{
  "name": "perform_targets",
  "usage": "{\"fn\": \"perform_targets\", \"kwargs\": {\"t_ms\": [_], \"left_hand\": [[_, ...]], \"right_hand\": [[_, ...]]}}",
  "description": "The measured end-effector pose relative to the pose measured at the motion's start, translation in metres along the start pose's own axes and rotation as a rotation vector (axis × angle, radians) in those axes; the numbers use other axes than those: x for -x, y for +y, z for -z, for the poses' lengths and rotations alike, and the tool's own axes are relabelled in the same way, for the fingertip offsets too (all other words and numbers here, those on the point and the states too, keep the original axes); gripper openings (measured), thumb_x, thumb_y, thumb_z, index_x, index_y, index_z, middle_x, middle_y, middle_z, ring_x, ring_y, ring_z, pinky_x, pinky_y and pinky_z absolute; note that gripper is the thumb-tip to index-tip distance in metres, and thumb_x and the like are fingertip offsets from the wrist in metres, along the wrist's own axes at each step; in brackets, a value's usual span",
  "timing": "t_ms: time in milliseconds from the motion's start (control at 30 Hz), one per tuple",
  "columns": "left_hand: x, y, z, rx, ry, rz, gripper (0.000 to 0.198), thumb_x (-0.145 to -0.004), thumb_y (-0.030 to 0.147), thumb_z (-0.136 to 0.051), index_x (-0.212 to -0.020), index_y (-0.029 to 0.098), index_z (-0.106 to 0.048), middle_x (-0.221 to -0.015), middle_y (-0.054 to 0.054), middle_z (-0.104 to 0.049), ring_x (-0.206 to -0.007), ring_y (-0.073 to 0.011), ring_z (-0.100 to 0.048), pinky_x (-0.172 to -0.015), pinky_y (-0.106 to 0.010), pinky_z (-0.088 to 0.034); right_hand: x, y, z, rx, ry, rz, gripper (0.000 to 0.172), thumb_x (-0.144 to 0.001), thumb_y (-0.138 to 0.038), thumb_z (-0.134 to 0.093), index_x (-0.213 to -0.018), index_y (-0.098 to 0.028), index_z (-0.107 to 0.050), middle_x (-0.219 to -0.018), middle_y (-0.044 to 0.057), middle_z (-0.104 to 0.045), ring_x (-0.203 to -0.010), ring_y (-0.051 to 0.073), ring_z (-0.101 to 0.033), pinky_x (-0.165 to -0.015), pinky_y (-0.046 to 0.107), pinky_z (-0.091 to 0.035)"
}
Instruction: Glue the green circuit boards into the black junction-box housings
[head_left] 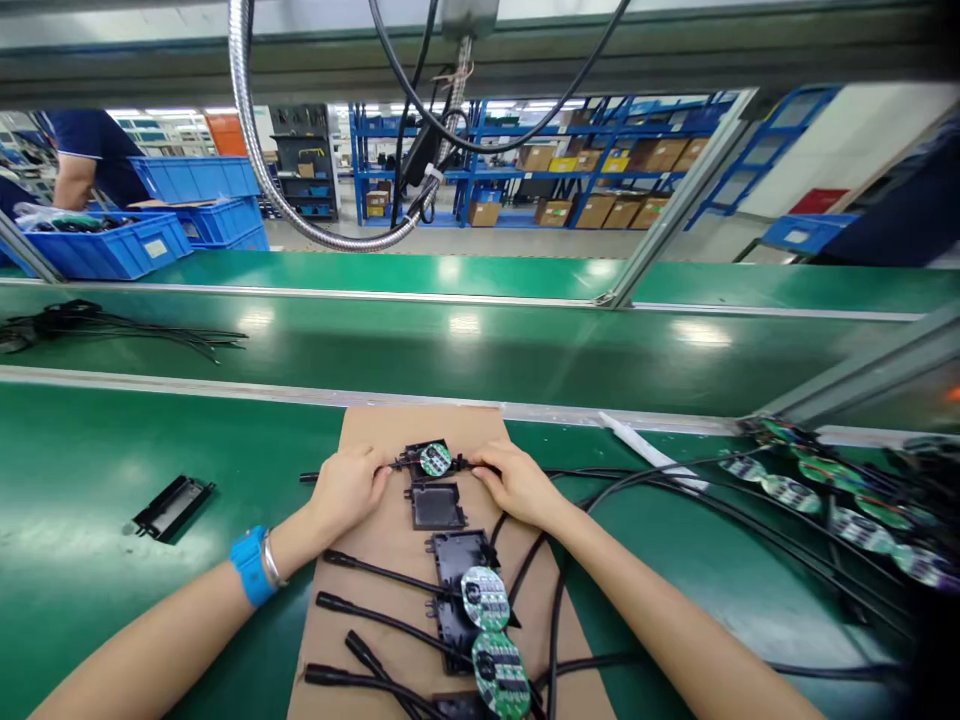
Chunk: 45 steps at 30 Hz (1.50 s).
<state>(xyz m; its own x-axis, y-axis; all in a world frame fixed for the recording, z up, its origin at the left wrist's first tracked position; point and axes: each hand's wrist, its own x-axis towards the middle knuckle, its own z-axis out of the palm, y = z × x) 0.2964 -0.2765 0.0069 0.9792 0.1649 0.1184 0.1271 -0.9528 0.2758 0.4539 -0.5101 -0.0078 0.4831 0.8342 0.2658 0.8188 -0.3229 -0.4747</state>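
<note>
A round green circuit board [436, 460] with black cables on both sides lies over a small black plastic case [417, 470] at the far part of a cardboard sheet [360, 425]. My left hand [349, 490] pinches the cable to the left of this board, its plug end sticking out past the wrist. On the other side, my right hand [517, 482] grips the cable close to the case's right edge. Nearer to me sit an open black case [437, 507] and further cases [459, 550], with two circuit boards [485, 598] and several plug-ended cables [382, 572] across them.
A lone black case [172, 507] lies on the green bench to the left. At right are a white tube [645, 450] and a heap of wired circuit boards [847, 510]. Loose black cables [112, 325] rest beyond the rail. A metal-sheathed hose [300, 225] hangs overhead.
</note>
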Motion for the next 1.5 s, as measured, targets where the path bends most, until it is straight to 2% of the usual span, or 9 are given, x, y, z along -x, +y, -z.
{"fn": "perform_targets", "kwargs": {"t_ms": [433,533,733,900,1033,1100,1167,1333,1500], "left_hand": [[-0.003,0.0,0.015,-0.115,-0.042,0.01,0.017,-0.086,0.016,-0.046,-0.088,0.015,-0.063,-0.09,-0.013,-0.06,-0.088,-0.0286,-0.057,-0.078,-0.039,-0.043],[0.017,0.019,0.02,-0.028,-0.055,-0.065,0.021,-0.088,0.017,-0.045,-0.103,0.016,-0.06,-0.103,-0.012,-0.059,-0.095,-0.0263,-0.056,-0.085,-0.038,-0.043],[0.068,0.056,0.007,0.484,-0.347,-0.283,0.014,-0.084,0.024,-0.058,-0.097,0.02,-0.062,-0.098,-0.004,-0.066,-0.093,-0.0214,-0.059,-0.083,-0.031,-0.046],[0.064,0.045,0.006,0.579,-0.27,-0.153,0.012,-0.087,0.022,-0.055,-0.09,0.021,-0.067,-0.091,0.0,-0.069,-0.083,-0.0165,-0.063,-0.076,-0.025,-0.047],[0.048,0.028,0.014,0.35,-0.034,-0.049,0.015,-0.09,0.027,-0.052,-0.089,0.022,-0.066,-0.083,0.0,-0.067,-0.071,-0.0143,-0.061,-0.066,-0.024,-0.046],[0.041,0.021,0.011,0.25,0.014,-0.026,0.015,-0.09,0.027,-0.051,-0.088,0.021,-0.065,-0.083,0.0,-0.067,-0.072,-0.0153,-0.061,-0.067,-0.025,-0.045],[0.036,0.015,0.006,0.202,0.009,-0.025,0.015,-0.089,0.026,-0.052,-0.086,0.021,-0.066,-0.083,-0.001,-0.066,-0.075,-0.0174,-0.061,-0.069,-0.028,-0.045],[0.036,0.015,0.001,0.091,-0.004,-0.055,0.017,-0.089,0.025,-0.051,-0.091,0.019,-0.067,-0.09,-0.007,-0.062,-0.088,-0.0246,-0.057,-0.08,-0.038,-0.044],[0.068,0.041,0.012,0.195,-0.109,-0.265,0.026,-0.09,0.027,-0.052,-0.115,0.021,-0.056,-0.106,-0.008,-0.059,-0.096,-0.0238,-0.053,-0.085,-0.039,-0.044]], "right_hand": [[-0.011,-0.009,0.007,0.121,-0.085,0.057,0.024,-0.085,-0.015,-0.049,-0.094,-0.016,-0.071,-0.09,0.01,-0.063,-0.09,0.023,-0.052,-0.085,0.039,-0.04],[0.008,-0.033,0.026,0.077,-0.14,0.088,0.018,-0.084,-0.024,-0.054,-0.094,-0.017,-0.068,-0.092,0.009,-0.06,-0.093,0.023,-0.05,-0.085,0.038,-0.039],[0.044,-0.08,0.037,-0.115,-0.444,0.117,0.029,-0.06,-0.024,-0.075,-0.08,-0.019,-0.055,-0.091,0.003,-0.05,-0.089,0.021,-0.045,-0.077,0.033,-0.04],[0.046,-0.081,0.026,-0.199,-0.376,0.202,0.018,-0.068,-0.012,-0.063,-0.07,-0.019,-0.047,-0.089,0.003,-0.05,-0.084,0.017,-0.047,-0.074,0.029,-0.04],[0.029,-0.059,0.028,-0.174,-0.238,0.175,0.038,-0.081,-0.036,-0.065,-0.112,-0.019,-0.052,-0.108,0.008,-0.058,-0.096,0.02,-0.055,-0.082,0.032,-0.045],[0.019,-0.044,0.026,-0.058,-0.191,0.159,0.03,-0.088,-0.032,-0.056,-0.114,-0.018,-0.052,-0.106,0.009,-0.062,-0.094,0.019,-0.058,-0.081,0.031,-0.045],[0.012,-0.031,0.019,0.025,-0.176,0.162,0.014,-0.092,-0.022,-0.047,-0.098,-0.017,-0.058,-0.093,0.007,-0.064,-0.086,0.018,-0.058,-0.076,0.03,-0.045],[0.013,-0.027,0.006,0.133,-0.146,0.153,0.021,-0.089,-0.014,-0.042,-0.081,-0.016,-0.061,-0.086,0.01,-0.061,-0.083,0.021,-0.051,-0.075,0.035,-0.04],[0.036,-0.056,0.031,0.081,-0.211,0.135,0.012,-0.087,-0.022,-0.05,-0.082,-0.016,-0.06,-0.085,0.008,-0.056,-0.085,0.022,-0.048,-0.077,0.037,-0.037]]}}
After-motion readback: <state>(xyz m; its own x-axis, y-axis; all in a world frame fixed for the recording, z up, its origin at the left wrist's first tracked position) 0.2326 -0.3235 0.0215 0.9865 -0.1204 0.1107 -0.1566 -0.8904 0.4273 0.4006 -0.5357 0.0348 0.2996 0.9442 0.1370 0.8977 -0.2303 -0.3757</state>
